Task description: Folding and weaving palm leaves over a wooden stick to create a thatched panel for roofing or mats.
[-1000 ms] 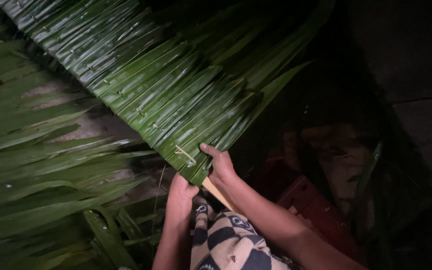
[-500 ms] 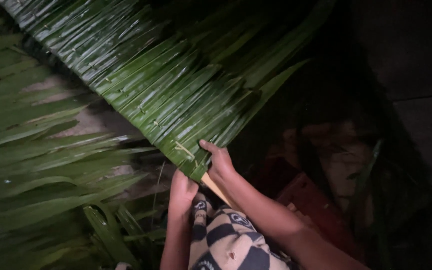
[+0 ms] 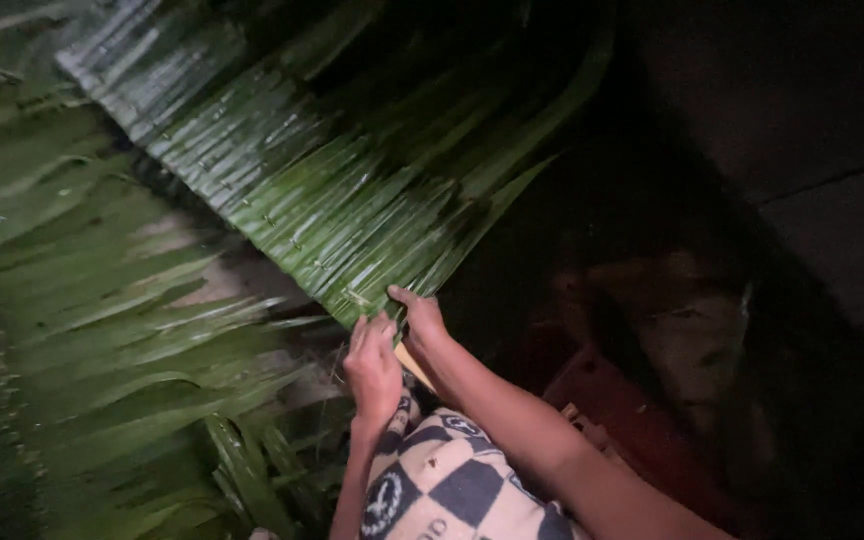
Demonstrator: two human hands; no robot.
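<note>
Dark ground and near-black surroundings frame the scene; only a narrow pool of light falls on the work. Loose palm leaves (image 3: 102, 390) lie spread over the ground at left, pale bare patches showing between them.

Thatch panel (image 3: 292, 190): overlapping green leaflets folded side by side, glossy, wet-looking in the light, pinned by a row of small pale slivers running parallel to its lower edge. It slopes from the upper left down to its near corner, just above the person's knee. A pale wooden strip (image 3: 414, 366) pokes out below that corner, apparently the spine the leaflets fold over.

Left hand (image 3: 373, 364): fingers curled up against the near corner of the panel, touching the last leaflet; whether it pinches the leaf or merely presses it cannot be told. Right hand (image 3: 420, 322): fingers laid flat over the same corner, pressing the leaflet down, thumb hidden beneath. A checked cloth (image 3: 442, 480) covers the knee below both wrists.

Risks, as a judgement: the last leaflet looks unpinned, so easing either hand could let it spring open and loosen the overlap. Leaflets split readily along the grain; a hard push at the fold may tear it. Poor light and glare make the pin row hard to follow, and a sliver could prick a finger.
</note>
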